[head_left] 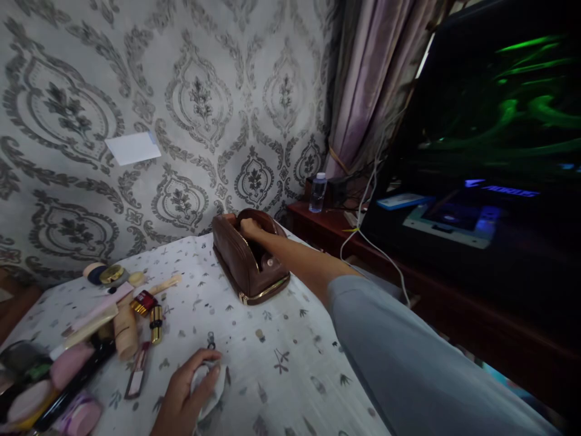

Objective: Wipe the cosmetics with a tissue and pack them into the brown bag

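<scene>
A brown leather-like bag [236, 260] with a gold zipper stands unzipped on a white patterned sheet [281, 339]. My right hand [250, 229] reaches down into the bag's opening; its fingers are hidden inside. Near the front edge of the view, my left hand [193, 387] is wrapped round a round white item [215, 390], low over the sheet. To its left lie a lip gloss tube [137, 372], a beige tube [125, 330], a gold and black tube [155, 324] and a red and gold item [144, 303].
More cosmetics, among them a pink sponge [72, 363] and compacts [113, 274], lie at the left. Patterned wallpaper [200, 109] rises behind. At the right, a dark red table [313, 227] holds a clear bottle [318, 192], cables and a dark glowing case [476, 139].
</scene>
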The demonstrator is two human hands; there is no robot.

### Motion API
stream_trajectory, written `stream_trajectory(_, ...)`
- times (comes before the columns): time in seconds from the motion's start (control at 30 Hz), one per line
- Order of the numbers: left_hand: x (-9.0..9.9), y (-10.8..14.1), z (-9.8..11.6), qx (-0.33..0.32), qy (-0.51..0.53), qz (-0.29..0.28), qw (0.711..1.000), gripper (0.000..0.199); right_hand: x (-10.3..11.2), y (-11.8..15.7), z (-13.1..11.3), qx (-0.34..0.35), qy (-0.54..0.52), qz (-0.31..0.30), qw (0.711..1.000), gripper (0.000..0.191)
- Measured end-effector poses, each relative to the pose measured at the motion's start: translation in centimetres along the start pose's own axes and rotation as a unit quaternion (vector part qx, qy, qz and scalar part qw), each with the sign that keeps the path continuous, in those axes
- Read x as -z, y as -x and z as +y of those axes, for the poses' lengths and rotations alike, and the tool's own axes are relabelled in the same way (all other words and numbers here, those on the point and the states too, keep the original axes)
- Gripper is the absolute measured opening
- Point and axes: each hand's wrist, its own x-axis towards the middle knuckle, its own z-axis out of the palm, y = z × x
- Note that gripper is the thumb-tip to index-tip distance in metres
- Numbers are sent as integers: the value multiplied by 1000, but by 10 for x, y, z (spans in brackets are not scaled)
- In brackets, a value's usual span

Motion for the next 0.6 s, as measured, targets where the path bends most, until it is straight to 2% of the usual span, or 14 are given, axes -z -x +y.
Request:
stream_trajectory(0.23,1,-1,-3,6,9,-7,1000,47,17,25,6,61,70,39,995,38)
stream_trajectory(0.4,2,0,-6,21,-6,-12,1000,49,18,39,23,110,100,18,989,29)
stream_trajectory(0.6,2,0,-7,37,-14,-3,999,52,14,36,24,125,101,-10,987,31)
